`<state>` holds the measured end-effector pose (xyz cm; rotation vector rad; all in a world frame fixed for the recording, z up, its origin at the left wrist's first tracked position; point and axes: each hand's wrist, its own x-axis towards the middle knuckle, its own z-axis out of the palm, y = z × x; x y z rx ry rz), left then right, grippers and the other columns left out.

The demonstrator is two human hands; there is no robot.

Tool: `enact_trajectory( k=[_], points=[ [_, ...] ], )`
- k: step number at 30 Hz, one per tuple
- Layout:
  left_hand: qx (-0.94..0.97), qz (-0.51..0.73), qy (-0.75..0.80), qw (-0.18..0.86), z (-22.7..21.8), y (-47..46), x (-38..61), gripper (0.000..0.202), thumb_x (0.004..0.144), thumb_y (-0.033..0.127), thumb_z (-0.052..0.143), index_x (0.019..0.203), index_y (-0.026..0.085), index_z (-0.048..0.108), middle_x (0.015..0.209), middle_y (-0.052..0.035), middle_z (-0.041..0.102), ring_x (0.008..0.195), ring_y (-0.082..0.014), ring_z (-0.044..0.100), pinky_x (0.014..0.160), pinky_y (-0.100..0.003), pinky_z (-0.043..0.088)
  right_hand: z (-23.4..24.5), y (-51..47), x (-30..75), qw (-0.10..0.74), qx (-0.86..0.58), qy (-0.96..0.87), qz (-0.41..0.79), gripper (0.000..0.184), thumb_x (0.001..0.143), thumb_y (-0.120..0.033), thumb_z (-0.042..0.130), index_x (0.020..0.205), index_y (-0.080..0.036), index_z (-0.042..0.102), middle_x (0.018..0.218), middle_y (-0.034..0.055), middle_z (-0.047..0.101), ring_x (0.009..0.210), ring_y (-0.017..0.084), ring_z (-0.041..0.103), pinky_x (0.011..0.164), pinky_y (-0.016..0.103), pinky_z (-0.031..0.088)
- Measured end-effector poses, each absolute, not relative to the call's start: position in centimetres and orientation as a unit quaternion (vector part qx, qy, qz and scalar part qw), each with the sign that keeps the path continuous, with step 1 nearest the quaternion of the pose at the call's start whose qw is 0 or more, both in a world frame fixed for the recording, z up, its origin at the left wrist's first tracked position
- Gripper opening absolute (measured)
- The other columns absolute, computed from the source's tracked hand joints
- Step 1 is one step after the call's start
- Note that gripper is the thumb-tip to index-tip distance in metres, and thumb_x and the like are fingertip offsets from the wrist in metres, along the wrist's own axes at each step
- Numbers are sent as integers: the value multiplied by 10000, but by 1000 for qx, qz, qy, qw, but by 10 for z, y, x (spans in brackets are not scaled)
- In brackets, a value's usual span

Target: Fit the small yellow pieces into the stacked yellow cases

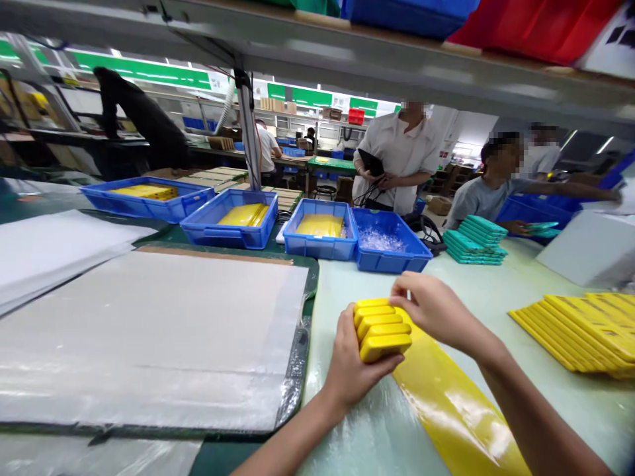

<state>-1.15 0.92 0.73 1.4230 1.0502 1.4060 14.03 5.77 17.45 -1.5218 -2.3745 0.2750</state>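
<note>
My left hand (354,360) is wrapped around a small stack of yellow flat cases (384,347) with rounded edges, tilted toward me above the table. At the far upper right corner of that stack is my right hand (429,307), its thumb and forefinger bent together. Whether a thin piece sits in that pinch cannot be seen. Below both hands a long strip of glossy yellow film (459,403) lies on the pale table surface (367,436).
Blue bins (322,248) line the back, several with yellow pieces, one with clear bits (381,239). Yellow panels (575,334) are stacked right, teal cases (473,241) behind. A white-covered board (149,337) lies left. A shelf (317,49) hangs overhead. Co-workers stand beyond.
</note>
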Motion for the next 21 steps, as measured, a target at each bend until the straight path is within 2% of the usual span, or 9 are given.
enact_trajectory(
  k=[2,5,8,11,16,21],
  points=[
    [572,562,419,427,8,9,-12,1035,746,527,940,1541,192,368,1476,-190,582,1407,-403,587,1213,-602,471,180,58,145,191,-530,-819,107,151,954,-152,704,807,-185,691,818,28,701,738,182,592,701,314,408],
    [563,563,424,431,9,9,-11,990,738,494,943,1520,207,407,1469,-172,587,1395,-400,589,1203,-597,477,181,55,126,242,-473,-826,186,139,963,-191,713,825,-193,726,822,16,722,719,164,595,681,295,436],
    [557,577,406,438,11,9,-11,887,743,418,931,1478,231,472,1449,-136,603,1358,-374,609,1179,-566,499,172,53,99,212,-446,-842,218,132,922,-126,734,807,-190,741,856,16,747,766,161,631,715,288,445],
    [562,582,400,430,13,10,-11,819,736,380,935,1424,238,516,1429,-123,608,1344,-366,615,1167,-546,511,166,56,94,181,-469,-843,192,128,897,-100,745,805,-189,752,864,23,758,798,175,653,737,296,439],
    [566,570,418,424,10,8,-12,977,733,498,954,1499,198,426,1434,-176,602,1360,-408,612,1162,-591,515,182,67,132,161,-539,-816,130,133,869,-110,758,756,-179,750,800,27,749,725,171,616,705,303,422],
    [565,573,419,421,9,8,-12,957,733,474,956,1491,214,433,1435,-162,601,1369,-400,609,1171,-572,513,188,63,130,212,-487,-822,204,129,922,-230,734,812,-193,789,795,11,750,680,150,569,658,290,420]
  ],
)
